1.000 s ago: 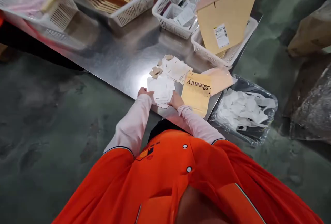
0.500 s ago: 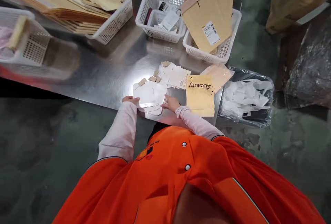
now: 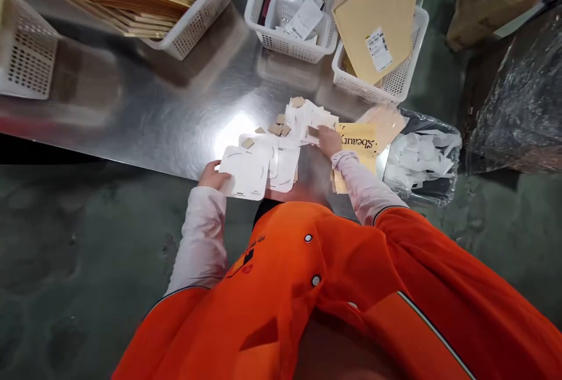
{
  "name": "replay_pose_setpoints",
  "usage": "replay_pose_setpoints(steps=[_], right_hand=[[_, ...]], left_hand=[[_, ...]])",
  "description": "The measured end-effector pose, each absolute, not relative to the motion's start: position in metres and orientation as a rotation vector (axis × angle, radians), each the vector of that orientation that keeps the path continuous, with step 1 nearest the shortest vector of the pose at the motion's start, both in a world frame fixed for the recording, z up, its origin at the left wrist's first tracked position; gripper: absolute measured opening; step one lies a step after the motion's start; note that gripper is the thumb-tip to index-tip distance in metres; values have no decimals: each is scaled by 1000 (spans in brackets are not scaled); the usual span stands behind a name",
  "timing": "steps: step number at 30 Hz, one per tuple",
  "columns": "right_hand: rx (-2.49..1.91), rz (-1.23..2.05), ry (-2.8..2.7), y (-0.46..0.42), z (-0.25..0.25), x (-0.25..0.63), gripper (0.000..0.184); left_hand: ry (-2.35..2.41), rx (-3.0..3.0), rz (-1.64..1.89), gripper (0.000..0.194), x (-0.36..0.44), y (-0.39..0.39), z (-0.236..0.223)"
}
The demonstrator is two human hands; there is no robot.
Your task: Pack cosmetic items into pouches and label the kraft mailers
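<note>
My left hand [image 3: 213, 176] grips the left edge of a white die-cut card [image 3: 244, 173], which lies on other white cards [image 3: 286, 168] at the steel table's front edge. My right hand [image 3: 329, 140] is farther right, its fingers on a small tan cardboard piece [image 3: 312, 132] at a pile of white sheets [image 3: 309, 117]. Several similar tan pieces [image 3: 276, 129] lie just left of that pile. A yellow envelope printed "beauty" [image 3: 356, 140] lies partly under my right forearm.
A peach envelope [image 3: 383, 123] lies beside the yellow one, above a clear bag of white paper scraps [image 3: 421, 160]. White mesh baskets [image 3: 285, 23] hold papers and envelopes along the back of the steel table [image 3: 175, 128]. Wrapped sacks [image 3: 513, 99] stand at right.
The white cards have spread apart, with one now held at the left. My left hand has moved left, and my right hand has moved up and right onto the sheet pile.
</note>
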State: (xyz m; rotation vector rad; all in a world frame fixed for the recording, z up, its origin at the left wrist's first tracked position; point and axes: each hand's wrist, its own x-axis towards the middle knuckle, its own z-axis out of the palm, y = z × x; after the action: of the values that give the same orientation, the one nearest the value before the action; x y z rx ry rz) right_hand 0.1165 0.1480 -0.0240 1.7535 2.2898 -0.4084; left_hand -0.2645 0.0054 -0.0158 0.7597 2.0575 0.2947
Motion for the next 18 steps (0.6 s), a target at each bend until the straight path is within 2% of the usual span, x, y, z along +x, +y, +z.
replay_pose_setpoints(steps=[4, 8, 13, 16, 18], right_hand=[[2133, -379, 2213, 183, 0, 131, 37], [2542, -441, 2319, 200, 21, 151, 31], [2630, -1128, 2147, 158, 15, 136, 32], [2636, -1512, 2017, 119, 1, 121, 28], [2625, -1910, 1904, 98, -4, 117, 35]], left_hand=[[2257, 875, 432, 42, -246, -7, 7], [2262, 903, 776, 43, -214, 11, 10], [1828, 585, 1152, 20, -138, 64, -24], [1585, 622, 1262, 33, -88, 68, -39], [1474, 656, 1227, 41, -67, 59, -41]])
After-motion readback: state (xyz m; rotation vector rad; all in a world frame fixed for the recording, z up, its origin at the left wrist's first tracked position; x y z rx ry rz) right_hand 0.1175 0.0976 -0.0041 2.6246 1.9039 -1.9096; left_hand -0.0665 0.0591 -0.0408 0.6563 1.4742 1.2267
